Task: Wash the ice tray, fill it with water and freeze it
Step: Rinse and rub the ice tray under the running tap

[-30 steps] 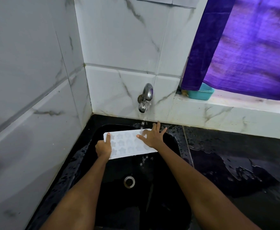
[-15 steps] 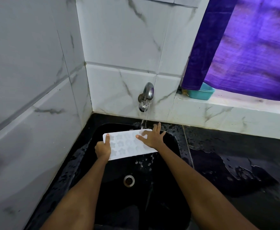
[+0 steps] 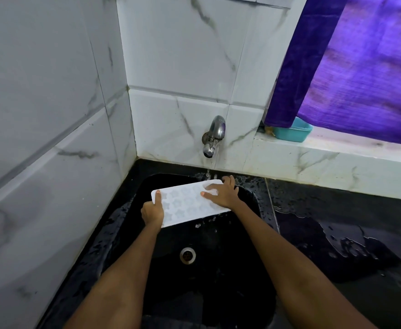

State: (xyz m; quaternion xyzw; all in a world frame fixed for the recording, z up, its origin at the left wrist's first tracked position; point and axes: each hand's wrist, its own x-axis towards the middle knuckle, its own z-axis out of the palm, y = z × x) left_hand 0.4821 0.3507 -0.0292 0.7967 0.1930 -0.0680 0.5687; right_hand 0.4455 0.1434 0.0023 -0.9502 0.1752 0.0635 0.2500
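- Over the sink, at 12 o'clock from the drain, I hold the tray under the tap.
- My left hand grips its 9 o'clock end, thumb on top.
- My right hand lies open and flat on its 2 o'clock corner.
- Wet, it looks light, bendy and slippery; I judge the short ends safest to grip.

White star-celled ice tray tilted under running water.
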